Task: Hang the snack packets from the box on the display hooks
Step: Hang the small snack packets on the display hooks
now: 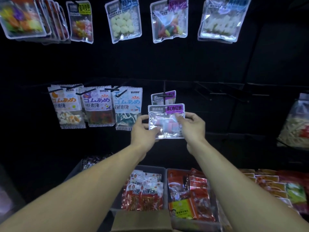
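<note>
– Which step are you on?

– You're at the hanging itself. Both your hands hold one clear plastic snack packet with a purple label and pastel pink-and-blue sweets [166, 121]. Your left hand [143, 131] pinches its left edge, thumb on the front; your right hand [192, 126] pinches the right side, fingers curled over the face. The packet is raised in front of the dark display wall, just below the black wire hook [164, 96], where a matching purple-labelled packet [163, 97] already hangs.

– And what does your next move call for?

– Probably lifting the packet until its top edge meets the hook's tip, then sliding it on behind the hook's end. I can't make out the hang hole, so you'd line it up by feel. The brown cardboard box [142, 220] sits low, below your arms.
</note>
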